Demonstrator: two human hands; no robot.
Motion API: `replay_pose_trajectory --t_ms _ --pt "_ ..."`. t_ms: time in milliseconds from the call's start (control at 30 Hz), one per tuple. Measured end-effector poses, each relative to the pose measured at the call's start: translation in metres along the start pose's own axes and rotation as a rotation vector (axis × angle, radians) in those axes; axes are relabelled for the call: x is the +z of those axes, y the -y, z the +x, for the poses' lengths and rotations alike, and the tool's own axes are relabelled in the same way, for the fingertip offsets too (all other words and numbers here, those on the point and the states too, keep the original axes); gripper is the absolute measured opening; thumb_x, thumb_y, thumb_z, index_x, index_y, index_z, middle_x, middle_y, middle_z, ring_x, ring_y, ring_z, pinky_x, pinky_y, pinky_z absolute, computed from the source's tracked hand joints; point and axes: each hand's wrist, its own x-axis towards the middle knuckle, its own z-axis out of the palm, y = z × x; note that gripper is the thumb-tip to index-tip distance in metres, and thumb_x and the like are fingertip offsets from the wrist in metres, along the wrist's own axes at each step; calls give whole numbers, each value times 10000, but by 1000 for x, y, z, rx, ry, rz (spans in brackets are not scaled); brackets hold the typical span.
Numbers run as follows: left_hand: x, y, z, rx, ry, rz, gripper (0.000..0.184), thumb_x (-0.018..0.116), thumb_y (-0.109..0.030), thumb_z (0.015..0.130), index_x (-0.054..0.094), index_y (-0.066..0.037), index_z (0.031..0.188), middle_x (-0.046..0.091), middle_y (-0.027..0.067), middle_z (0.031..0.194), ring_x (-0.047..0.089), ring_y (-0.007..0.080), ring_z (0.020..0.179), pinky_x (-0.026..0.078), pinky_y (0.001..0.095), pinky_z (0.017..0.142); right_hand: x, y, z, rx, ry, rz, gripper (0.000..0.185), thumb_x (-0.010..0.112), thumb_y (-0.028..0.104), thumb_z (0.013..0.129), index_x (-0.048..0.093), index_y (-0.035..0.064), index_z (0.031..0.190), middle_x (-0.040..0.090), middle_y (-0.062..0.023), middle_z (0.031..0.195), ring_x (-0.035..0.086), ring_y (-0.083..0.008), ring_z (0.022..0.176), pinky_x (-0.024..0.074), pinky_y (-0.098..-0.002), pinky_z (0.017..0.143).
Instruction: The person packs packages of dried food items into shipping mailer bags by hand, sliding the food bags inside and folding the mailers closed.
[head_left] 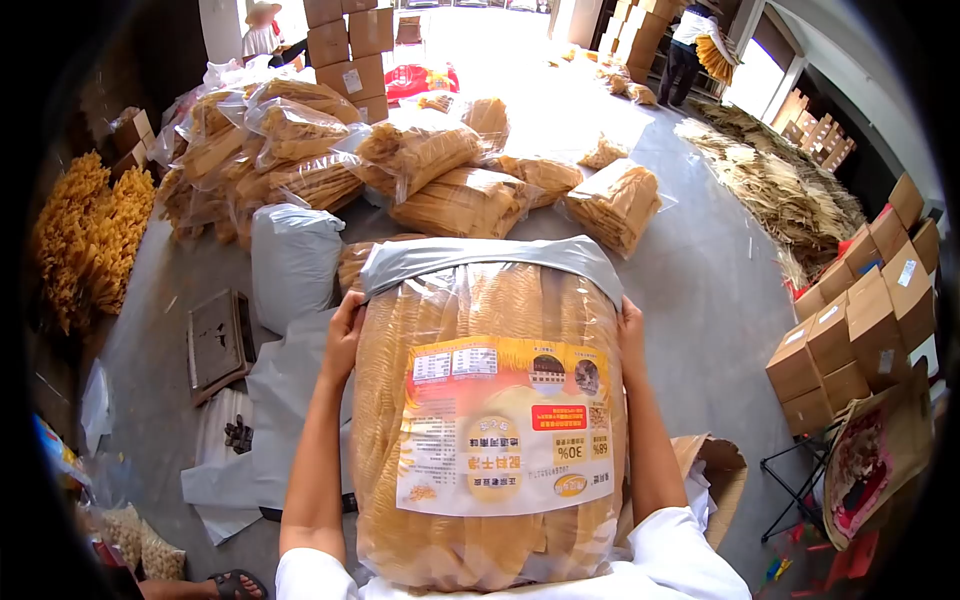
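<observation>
With left hand (346,322) and right hand (632,328) grasping opposite sides, likely for balance, holds, close before white shirt (690,558), labelled clear bag of ribbed dried sheets (490,420) capped at far end by grey plastic sack (490,253).

The large clear bag (492,410) is full and bulging, packed with long, ribbed, yellow-brown pieces (503,300) which lie side by side along its length. It is held lengthwise, with the far end pointing away from the camera. Its wide printed label (510,430), in white, yellow and pink, appears upside down. A grey plastic cover (490,251) wraps only the far end, slightly wrinkled
</observation>
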Motion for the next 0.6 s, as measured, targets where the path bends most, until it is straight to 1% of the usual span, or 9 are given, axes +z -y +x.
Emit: replay_pose_trajectory --t_ms 33,100,167,300,367,467,500,567,600 --pt "-1 -1 0 1 -5 6 26 462 -2 937 478 -22 940 434 -42 799 407 42 754 379 204 669 -1 9 -3 -17 21 92 210 463 53 872 579 -65 1001 658 -122 818 546 -132 734 463 -302 703" --pt "-2 -5 -2 2 48 3 43 461 5 936 473 -36 935 473 -33 841 423 25 768 374 185 662 -3 14 -11 17 61 186 222 448 53 884 577 -59 1025 628 -144 791 545 -147 737 455 -310 691" --pt "4 -7 -5 -24 3 5 45 462 12 927 468 -25 902 491 -19 834 421 26 768 369 188 641 -10 11 -18 40 100 159 194 438 59 898 571 -55 981 596 -140 755 547 -182 724 446 -325 676" --pt "10 -24 -17 0 -129 212 44 472 13 907 467 -3 866 471 -6 695 382 32 668 337 202 549 -27 -10 -42 40 184 15 161 446 57 891 554 -57 924 580 -165 751 550 -229 712 437 -341 670" --pt "11 -39 -30 -8 -163 296 48 479 12 900 466 5 853 458 -1 648 368 34 639 324 209 523 -39 -8 -54 11 291 -135 132 462 52 875 533 -58 888 550 -217 758 529 -285 684 428 -367 660" --pt "9 -60 -43 31 -142 313 63 492 13 894 471 7 835 433 -4 605 345 34 602 298 217 491 -55 32 -67 32 373 -129 132 459 22 842 527 -69 908 543 -261 793 536 -351 712 428 -388 661" --pt "8 -68 -47 60 -142 361 75 495 18 890 473 8 819 422 -5 595 338 33 595 288 220 485 -57 41 -70 41 374 -130 132 459 22 842 527 -69 908 543 -261 793 536 -351 712 428 -388 661" --pt "9 -79 -56 80 -139 407 88 499 22 886 475 10 803 411 -6 586 330 32 588 279 223 478 -60 55 -73 -97 364 -112 146 448 -10 813 524 -78 917 556 -272 809 531 -430 768 432 -414 673" --pt "9 -84 -62 73 -174 442 97 502 25 883 475 11 792 401 -6 574 324 32 577 270 227 470 -61 62 -75 -87 368 -111 146 448 -10 813 524 -78 917 556 -272 809 531 -430 768 432 -414 673"
